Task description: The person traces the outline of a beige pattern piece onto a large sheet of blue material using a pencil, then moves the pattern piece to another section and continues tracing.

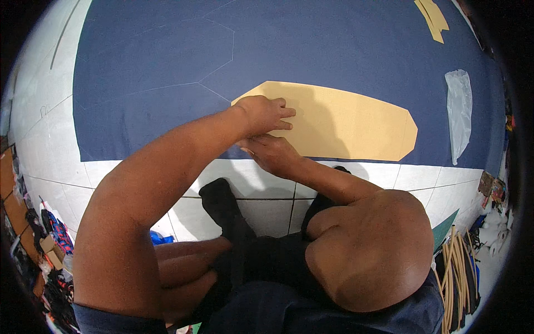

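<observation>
A long tan card pattern piece (pixel 356 125) with angled ends lies flat on dark blue fabric (pixel 150 50). My left hand (pixel 262 116) rests on the pattern's left end with its fingers apart. Just below it, at the pattern's lower left edge, my right hand (pixel 276 153) is closed, its fingertips pointing left. Whatever those fingertips may pinch is too small or hidden to make out. Thin pale lines on the fabric trace an angular outline beyond the pattern's left end, and one line meets its upper left corner.
More tan card strips (pixel 433 19) lie at the fabric's far right. A crumpled clear plastic bag (pixel 458 114) lies on its right side. White floor tiles (pixel 267 214) border the near edge. A bundle of thin sticks (pixel 457 278) stands at lower right, and mixed clutter (pixel 53 250) at lower left.
</observation>
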Tool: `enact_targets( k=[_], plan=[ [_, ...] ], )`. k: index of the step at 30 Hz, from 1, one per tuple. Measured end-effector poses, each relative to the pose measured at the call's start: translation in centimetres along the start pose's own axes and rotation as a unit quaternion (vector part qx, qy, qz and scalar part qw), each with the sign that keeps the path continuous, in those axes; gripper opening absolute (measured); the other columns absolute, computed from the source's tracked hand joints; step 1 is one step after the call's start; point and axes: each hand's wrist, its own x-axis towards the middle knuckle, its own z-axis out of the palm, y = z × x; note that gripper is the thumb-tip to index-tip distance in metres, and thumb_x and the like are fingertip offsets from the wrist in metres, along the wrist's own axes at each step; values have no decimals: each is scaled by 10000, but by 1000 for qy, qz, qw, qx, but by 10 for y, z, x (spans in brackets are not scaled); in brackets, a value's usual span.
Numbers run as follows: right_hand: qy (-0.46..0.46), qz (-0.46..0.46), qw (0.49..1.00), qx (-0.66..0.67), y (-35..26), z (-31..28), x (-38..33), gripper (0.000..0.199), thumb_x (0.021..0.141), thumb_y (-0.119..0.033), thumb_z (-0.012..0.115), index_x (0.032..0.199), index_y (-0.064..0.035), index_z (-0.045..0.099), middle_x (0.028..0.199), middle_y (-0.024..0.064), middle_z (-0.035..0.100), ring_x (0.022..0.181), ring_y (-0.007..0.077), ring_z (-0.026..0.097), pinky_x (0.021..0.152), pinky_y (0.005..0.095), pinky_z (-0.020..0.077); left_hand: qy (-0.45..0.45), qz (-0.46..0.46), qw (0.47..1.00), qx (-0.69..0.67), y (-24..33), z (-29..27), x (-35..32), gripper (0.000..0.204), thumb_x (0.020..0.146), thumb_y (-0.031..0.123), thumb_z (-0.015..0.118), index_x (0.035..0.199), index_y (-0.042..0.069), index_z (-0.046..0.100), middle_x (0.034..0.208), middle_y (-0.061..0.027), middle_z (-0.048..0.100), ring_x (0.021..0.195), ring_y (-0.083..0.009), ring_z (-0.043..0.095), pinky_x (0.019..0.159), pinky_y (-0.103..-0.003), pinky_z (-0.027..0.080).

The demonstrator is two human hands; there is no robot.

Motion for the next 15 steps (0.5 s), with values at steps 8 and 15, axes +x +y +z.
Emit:
enact_targets(
  k=[8,15],
  plan=[
    [-9,-5,999,-33,4,4,-12,224,960,-137,630,1165,-48,642,1017,159,702,859,319,714,722,438,605,21,11,1000,-5,-2,6,1,598,893,149,661,1454,301,521,1533,10,403,1334,-215,493,978,-313,599],
    [-42,15,997,-61,-1,-20,-57,247,919,-141,679,1149,-59,644,1024,125,686,870,317,706,726,433,598,66,-6,998,-21,5,18,2,611,836,176,742,1414,253,560,1509,-4,430,1335,-230,492,993,-336,581]
  ],
)
